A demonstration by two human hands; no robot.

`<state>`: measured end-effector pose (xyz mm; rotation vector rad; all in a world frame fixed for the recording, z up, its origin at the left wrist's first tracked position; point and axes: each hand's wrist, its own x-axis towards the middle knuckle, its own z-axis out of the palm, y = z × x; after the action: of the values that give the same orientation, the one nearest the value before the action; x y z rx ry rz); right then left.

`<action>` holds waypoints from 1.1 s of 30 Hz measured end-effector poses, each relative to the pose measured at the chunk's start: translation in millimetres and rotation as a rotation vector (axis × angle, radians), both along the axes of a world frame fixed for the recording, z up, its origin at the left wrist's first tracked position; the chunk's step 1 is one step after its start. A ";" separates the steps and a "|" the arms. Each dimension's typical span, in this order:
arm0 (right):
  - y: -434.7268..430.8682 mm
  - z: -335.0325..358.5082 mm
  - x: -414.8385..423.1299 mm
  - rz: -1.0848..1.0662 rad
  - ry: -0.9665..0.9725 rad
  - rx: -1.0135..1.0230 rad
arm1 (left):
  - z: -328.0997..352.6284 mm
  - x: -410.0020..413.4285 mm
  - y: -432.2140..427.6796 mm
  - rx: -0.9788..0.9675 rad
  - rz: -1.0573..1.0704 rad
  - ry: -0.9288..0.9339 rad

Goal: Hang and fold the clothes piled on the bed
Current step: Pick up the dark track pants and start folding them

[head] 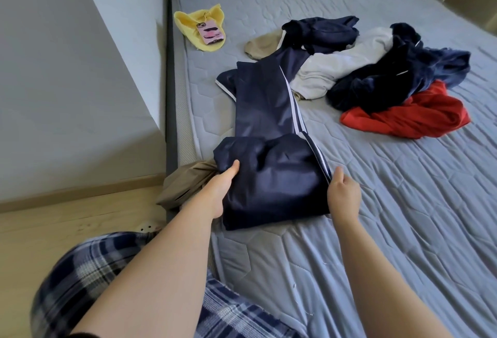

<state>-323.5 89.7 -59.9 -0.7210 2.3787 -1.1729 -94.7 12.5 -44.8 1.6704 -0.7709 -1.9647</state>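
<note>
Navy, glossy track pants (269, 176) lie half-folded between the hands, the left hand (222, 187) gripping the fold's left edge, the right hand (343, 193) pinching its white-striped seam; light, limp and probably slippery, they seem best held at both side edges.

We've got open mattress (403, 189) right of the navy trousers (271, 184) and near us. Further back the clothes pile (376, 68) blocks. The beige garment (185, 184) crowds the left edge, wall (80, 68) beyond; yellow cloth (199, 19) far left.
</note>
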 end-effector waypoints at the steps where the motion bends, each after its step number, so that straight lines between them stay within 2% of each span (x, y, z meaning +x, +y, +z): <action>1: -2.8 4.5 1.8 0.022 0.001 -0.023 | -1.7 -1.4 0.3 -0.015 -0.027 0.011; 6: -19.3 19.4 4.7 0.309 0.185 0.027 | -6.3 -1.4 1.6 -0.017 -0.075 0.151; 8: -20.1 18.6 -4.9 0.243 0.043 -0.006 | -6.1 0.6 4.2 0.027 -0.101 0.203; 9: -18.3 18.0 -9.2 0.217 -0.027 0.022 | -6.5 0.6 6.2 0.048 -0.112 0.205; 10: -15.2 16.0 -13.8 0.202 -0.032 0.135 | -7.7 0.4 8.2 0.061 -0.126 0.173; 12: -6.5 11.7 -17.5 0.236 0.070 0.423 | -11.5 -2.0 12.6 0.052 -0.178 0.001; 14: -0.5 9.9 -14.0 0.208 0.195 0.534 | -17.7 -4.5 12.8 -0.015 -0.210 -0.224; 15: 1.0 9.9 -11.2 0.187 0.262 0.477 | -19.3 -5.2 10.7 -0.064 -0.187 -0.312; 17: -3.7 13.9 -7.4 0.149 0.398 0.238 | -18.0 -5.8 6.2 -0.190 -0.124 -0.468; 18: -8.3 15.8 -4.9 0.169 0.405 0.118 | -17.2 -5.8 4.3 -0.256 -0.118 -0.549; 19: -15.3 17.4 -2.2 0.204 0.339 0.053 | -17.1 -6.0 3.3 -0.307 -0.128 -0.615; 21: -30.9 14.5 -0.3 0.249 0.015 0.108 | -18.8 -6.1 2.6 -0.341 -0.123 -0.621; 23: -41.2 7.2 0.7 0.282 -0.266 0.256 | -20.8 -7.6 1.7 -0.245 -0.066 -0.446; 24: -43.7 2.7 2.2 0.298 -0.284 0.309 | -20.3 -8.1 2.0 -0.169 -0.069 -0.340; 26: -45.3 -1.4 7.7 0.307 -0.152 0.344 | -16.0 -7.0 4.7 -0.021 -0.195 -0.217; 29: -41.3 5.6 24.9 0.398 0.396 0.311 | -17.7 1.4 7.7 0.097 -0.292 -0.117; 30: -36.7 10.9 33.7 0.448 0.532 0.229 | -18.5 3.2 8.7 0.101 -0.270 -0.088; 33: -13.2 24.9 60.6 0.566 0.661 -0.090 | -14.0 3.2 9.6 0.038 -0.147 -0.141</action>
<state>-262.9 76.5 -35.0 -1.8997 2.3201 -0.8751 -91.5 22.1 -58.7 1.8372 -0.9377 -1.9861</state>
